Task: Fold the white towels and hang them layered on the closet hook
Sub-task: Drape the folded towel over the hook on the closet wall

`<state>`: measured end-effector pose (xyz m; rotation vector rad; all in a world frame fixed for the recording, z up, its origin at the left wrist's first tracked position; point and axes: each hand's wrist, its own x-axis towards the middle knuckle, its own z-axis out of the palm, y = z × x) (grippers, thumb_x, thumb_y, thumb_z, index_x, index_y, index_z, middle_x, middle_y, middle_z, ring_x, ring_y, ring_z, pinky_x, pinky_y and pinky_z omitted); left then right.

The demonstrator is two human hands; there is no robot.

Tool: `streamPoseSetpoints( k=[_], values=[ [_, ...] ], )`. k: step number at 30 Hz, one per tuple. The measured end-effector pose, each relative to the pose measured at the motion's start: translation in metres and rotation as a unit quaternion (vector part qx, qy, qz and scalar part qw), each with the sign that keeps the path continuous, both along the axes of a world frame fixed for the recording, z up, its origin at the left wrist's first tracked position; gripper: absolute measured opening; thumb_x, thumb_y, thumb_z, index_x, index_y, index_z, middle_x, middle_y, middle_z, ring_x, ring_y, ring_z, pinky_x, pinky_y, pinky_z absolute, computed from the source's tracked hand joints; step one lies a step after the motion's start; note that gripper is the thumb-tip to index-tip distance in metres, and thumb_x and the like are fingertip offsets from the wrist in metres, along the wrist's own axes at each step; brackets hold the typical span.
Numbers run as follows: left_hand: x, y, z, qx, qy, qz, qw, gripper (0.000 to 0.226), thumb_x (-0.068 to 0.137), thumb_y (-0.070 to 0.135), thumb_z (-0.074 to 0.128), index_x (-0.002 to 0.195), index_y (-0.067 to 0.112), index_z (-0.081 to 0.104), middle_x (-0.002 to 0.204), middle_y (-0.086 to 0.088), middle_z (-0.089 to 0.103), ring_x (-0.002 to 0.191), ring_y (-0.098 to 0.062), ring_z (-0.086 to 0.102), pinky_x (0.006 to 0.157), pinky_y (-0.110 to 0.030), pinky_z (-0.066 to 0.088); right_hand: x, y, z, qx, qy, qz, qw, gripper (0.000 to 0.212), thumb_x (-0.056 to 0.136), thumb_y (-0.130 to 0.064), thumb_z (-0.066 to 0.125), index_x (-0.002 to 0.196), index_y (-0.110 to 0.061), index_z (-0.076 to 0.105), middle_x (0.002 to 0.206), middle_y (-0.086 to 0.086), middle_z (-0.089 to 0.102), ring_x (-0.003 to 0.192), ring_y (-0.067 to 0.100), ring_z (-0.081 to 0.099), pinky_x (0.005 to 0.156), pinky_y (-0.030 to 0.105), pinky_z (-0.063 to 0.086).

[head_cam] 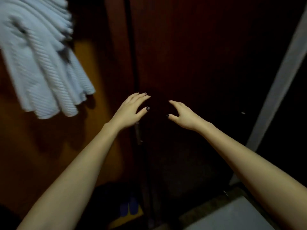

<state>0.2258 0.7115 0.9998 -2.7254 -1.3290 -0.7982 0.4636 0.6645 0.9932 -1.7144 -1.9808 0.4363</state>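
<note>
White towels (41, 63): layered, hanging on closet door (199, 55); left hand (128, 112), right hand (184, 116) fingers released, empty; hanging apparently done.

Open gap betw. left hand (131, 108) & right hand (184, 115); dark closet door (199, 55) blocks ahead, hanging towels (41, 67) crowd upper-left.

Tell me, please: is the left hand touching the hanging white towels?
Apart. The head view shows the left hand open, lower and to the right of the white towels, with dark wood plainly visible between its fingers and the towel edge.
</note>
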Motion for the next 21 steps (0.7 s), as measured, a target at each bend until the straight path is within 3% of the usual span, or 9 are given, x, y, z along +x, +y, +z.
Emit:
streamPoseSetpoints(
  k=[9, 16, 21],
  values=[
    [0.298, -0.021, -0.086, -0.09, 0.054, -0.166, 0.98, 0.053, 0.1, 0.045, 0.042, 0.15, 0.031, 0.032, 0.157, 0.004, 0.031, 0.148, -0.018, 0.017, 0.118, -0.036, 0.014, 0.256, -0.112, -0.089, -0.136, -0.019, -0.18, 0.974, 0.068, 0.099, -0.033, 0.055, 0.155, -0.014, 0.022, 0.158, 0.012, 0.028, 0.144, 0.026, 0.03, 0.117, 0.035, 0.026],
    [0.498, -0.076, -0.151, -0.144, 0.096, -0.268, 0.948, 0.055, 0.101, 0.044, 0.043, 0.152, 0.025, 0.03, 0.157, 0.001, 0.031, 0.147, -0.022, 0.019, 0.118, -0.04, 0.018, 0.418, -0.213, -0.142, -0.216, -0.044, -0.292, 0.931, 0.066, 0.1, -0.032, 0.052, 0.155, -0.016, 0.021, 0.16, 0.012, 0.022, 0.144, 0.029, 0.029, 0.117, 0.04, 0.03],
    [0.601, -0.123, -0.237, -0.183, 0.145, -0.342, 0.91, 0.055, 0.102, 0.043, 0.041, 0.152, 0.026, 0.027, 0.158, 0.0, 0.029, 0.147, -0.023, 0.018, 0.12, -0.044, 0.02, 0.495, -0.272, -0.218, -0.259, -0.026, -0.376, 0.889, 0.065, 0.1, -0.031, 0.053, 0.155, -0.015, 0.022, 0.159, 0.014, 0.025, 0.143, 0.031, 0.032, 0.116, 0.043, 0.031]
  ],
)
